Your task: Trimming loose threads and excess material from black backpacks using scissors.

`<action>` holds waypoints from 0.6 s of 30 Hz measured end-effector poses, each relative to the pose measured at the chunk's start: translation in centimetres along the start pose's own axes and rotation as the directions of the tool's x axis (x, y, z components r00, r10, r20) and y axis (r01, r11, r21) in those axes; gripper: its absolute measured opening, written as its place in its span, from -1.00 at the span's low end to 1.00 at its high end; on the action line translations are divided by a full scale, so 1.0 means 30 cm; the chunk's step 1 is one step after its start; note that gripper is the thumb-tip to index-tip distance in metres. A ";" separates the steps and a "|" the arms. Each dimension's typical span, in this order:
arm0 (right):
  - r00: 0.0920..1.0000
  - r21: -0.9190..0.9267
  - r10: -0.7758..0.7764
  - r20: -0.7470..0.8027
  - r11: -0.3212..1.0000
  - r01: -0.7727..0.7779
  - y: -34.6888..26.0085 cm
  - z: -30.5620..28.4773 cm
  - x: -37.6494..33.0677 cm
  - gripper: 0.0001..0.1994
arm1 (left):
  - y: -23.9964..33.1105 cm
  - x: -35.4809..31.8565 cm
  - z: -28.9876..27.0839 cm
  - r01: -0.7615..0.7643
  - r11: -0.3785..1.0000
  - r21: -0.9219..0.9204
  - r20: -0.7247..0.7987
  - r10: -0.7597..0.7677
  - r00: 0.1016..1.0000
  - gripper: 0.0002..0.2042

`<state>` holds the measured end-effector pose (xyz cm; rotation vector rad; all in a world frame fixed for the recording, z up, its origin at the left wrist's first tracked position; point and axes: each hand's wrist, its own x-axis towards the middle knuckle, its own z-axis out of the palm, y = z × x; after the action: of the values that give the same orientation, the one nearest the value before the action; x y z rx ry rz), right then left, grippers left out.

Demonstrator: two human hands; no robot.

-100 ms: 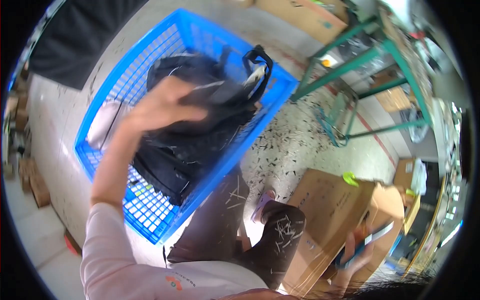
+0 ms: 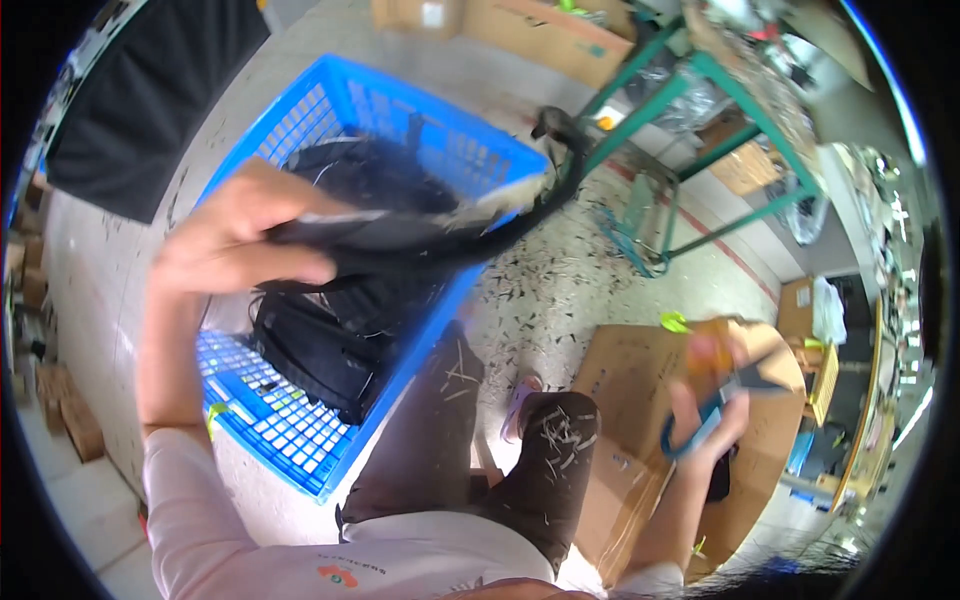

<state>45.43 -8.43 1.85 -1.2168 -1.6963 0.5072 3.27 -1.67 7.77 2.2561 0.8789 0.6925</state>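
Floor: pale concrete, strewn with short pale clippings between basket and green frame.
Basket: blue plastic mesh, tilted in view at the left, holding a heap of black bags.
Cardboard box: brown, just right of the knees, under the right hand.
Table frame: green metal legs at the upper right, well apart from the basket.
Black bag: lifted clear of the heap, now stretched flat across the basket's near rim; strap swung out to the right past the rim. Sat lower in the basket 0.1 s ago, so judged mid-withdrawal.
Left hand: closed around the bag's left end, thumb on top, raised higher than 0.1 s ago.
Right hand: over the box, fingers wrapped through blue-handled scissors; blades blurred, cannot tell whether parted.
Clippings on trousers: pale slivers clinging to dark cloth.
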 end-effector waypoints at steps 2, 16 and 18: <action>0.966 -0.005 -0.248 0.073 0.968 0.249 -0.155 0.033 0.099 -0.34 | 0.225 -0.004 -0.140 -0.170 0.979 0.110 0.169 0.150 0.974 -0.61; 0.674 0.383 0.617 0.406 0.554 -0.739 -0.259 -0.225 -0.618 -0.57 | 0.258 -0.026 0.325 0.374 0.820 -0.433 0.088 -0.375 0.923 -0.82; 0.652 0.415 0.658 0.377 0.510 -0.754 -0.227 -0.265 -0.719 -0.58 | 0.235 0.021 0.384 0.289 0.860 -0.420 0.018 -0.310 0.951 -0.82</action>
<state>50.05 -31.94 0.88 -1.4185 -0.9566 1.5408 14.05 -9.40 5.07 1.6820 0.9736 0.7149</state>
